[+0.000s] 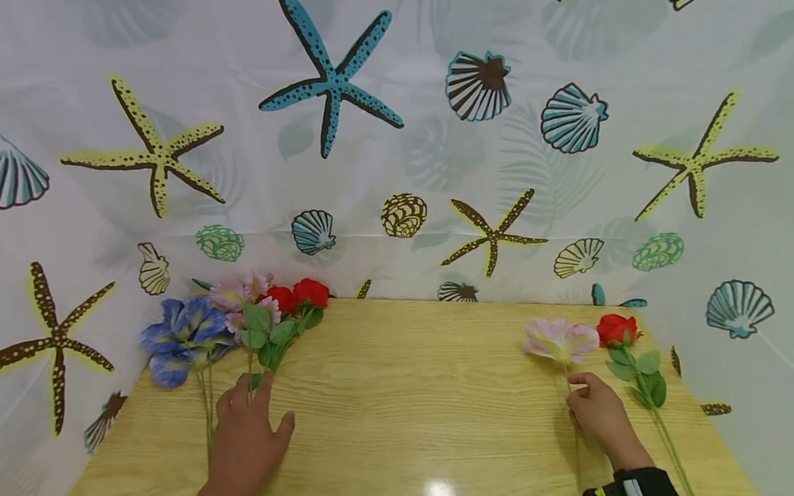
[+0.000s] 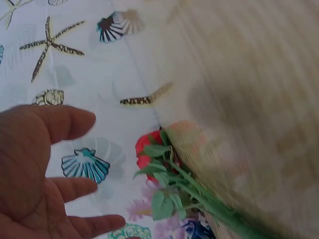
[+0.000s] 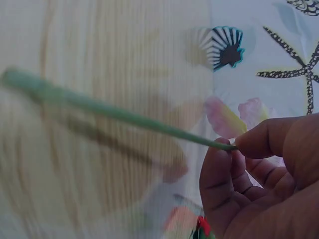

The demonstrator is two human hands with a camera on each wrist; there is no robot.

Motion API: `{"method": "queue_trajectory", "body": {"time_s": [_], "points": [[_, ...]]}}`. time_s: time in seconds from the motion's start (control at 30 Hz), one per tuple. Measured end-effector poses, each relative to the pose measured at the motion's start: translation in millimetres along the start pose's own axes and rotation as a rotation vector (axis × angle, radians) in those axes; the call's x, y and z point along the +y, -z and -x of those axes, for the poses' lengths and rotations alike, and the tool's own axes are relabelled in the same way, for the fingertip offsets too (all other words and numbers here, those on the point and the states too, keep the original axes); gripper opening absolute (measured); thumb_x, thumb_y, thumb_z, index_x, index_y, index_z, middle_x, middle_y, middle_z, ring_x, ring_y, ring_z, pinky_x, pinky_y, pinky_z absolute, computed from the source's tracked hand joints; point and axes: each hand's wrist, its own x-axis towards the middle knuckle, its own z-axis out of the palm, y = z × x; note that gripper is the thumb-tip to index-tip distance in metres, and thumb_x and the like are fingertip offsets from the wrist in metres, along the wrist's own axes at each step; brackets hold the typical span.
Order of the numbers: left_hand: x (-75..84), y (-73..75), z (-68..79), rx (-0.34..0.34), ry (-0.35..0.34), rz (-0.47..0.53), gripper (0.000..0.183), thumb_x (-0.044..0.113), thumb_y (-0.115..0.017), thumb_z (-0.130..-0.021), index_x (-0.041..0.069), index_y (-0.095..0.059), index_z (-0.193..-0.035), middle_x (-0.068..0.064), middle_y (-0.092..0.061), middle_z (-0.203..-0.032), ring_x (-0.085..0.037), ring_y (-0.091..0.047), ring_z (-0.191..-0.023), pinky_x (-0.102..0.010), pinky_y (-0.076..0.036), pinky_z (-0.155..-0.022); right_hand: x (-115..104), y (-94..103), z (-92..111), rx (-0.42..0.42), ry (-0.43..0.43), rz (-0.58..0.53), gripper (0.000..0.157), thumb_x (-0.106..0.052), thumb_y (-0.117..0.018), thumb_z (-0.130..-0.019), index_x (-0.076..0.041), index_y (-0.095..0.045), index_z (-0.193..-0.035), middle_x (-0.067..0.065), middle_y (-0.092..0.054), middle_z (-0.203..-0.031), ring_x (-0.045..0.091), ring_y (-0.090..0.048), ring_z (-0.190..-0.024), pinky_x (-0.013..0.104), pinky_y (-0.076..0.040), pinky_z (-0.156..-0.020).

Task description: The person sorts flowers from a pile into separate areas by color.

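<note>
At the right side of the table, my right hand [image 1: 600, 415] pinches the thin green stem of a pink artificial flower [image 1: 561, 339] between thumb and fingertips. In the right wrist view the stem [image 3: 124, 115] slants out to the left from those fingers. Just right of that hand lies a red rose [image 1: 617, 330] with green leaves and a long stem. My left hand [image 1: 248, 438] hovers over the stems at the left, fingers spread and holding nothing. Beyond its fingertips lie blue flowers [image 1: 187, 333], pink flowers [image 1: 229, 295] and red roses [image 1: 310, 292].
The light wooden table [image 1: 413, 399] stretches between the two hands. Behind it and at the sides hangs a white cloth [image 1: 392, 172] printed with starfish and shells. A bright reflection shows near the table's front edge.
</note>
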Motion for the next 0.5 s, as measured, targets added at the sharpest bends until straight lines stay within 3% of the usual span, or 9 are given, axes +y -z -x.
{"method": "queue_trajectory", "body": {"time_s": [0.17,0.27,0.4,0.5], "points": [[-21.4,9.4,-4.7,-0.12,0.174,0.007,0.067,0.024,-0.065,-0.087,-0.014,-0.034,-0.133,-0.045,-0.029,-0.123,-0.06,-0.028,-0.111,-0.067,-0.027,-0.086,10.3,7.9,-8.3,0.025,0.019,0.161,0.035,-0.003,-0.044,-0.089,0.008,-0.046,-0.122,0.022,-0.058,-0.096,0.025,-0.055,-0.073,0.036,-0.045,-0.058],[-37.7,15.9,-4.8,-0.233,0.273,0.002,0.066,0.02,-0.061,-0.09,-0.018,-0.028,-0.133,-0.048,-0.022,-0.121,-0.066,-0.025,-0.104,-0.067,-0.032,-0.078,15.3,7.7,-14.0,0.031,0.034,0.206,0.034,-0.003,-0.044,-0.087,0.009,-0.047,-0.119,0.022,-0.059,-0.093,0.026,-0.055,-0.073,0.039,-0.046,-0.06],[-51.6,23.6,-6.5,-0.349,0.331,0.018,0.063,0.014,-0.059,-0.091,-0.021,-0.024,-0.131,-0.05,-0.022,-0.115,-0.068,-0.032,-0.093,-0.064,-0.039,-0.069,21.3,7.6,-19.1,0.065,0.051,0.26,0.033,-0.002,-0.045,-0.085,0.01,-0.049,-0.116,0.02,-0.06,-0.089,0.027,-0.056,-0.071,0.042,-0.046,-0.061],[-57.1,26.2,-7.4,-0.4,0.334,0.035,0.063,0.009,-0.059,-0.09,-0.022,-0.023,-0.13,-0.049,-0.027,-0.111,-0.061,-0.042,-0.085,-0.06,-0.042,-0.066,23.8,8.6,-21.2,0.076,0.052,0.266,0.036,-0.004,-0.045,-0.087,0.012,-0.047,-0.12,0.022,-0.059,-0.092,0.03,-0.056,-0.073,0.044,-0.046,-0.062]]}}
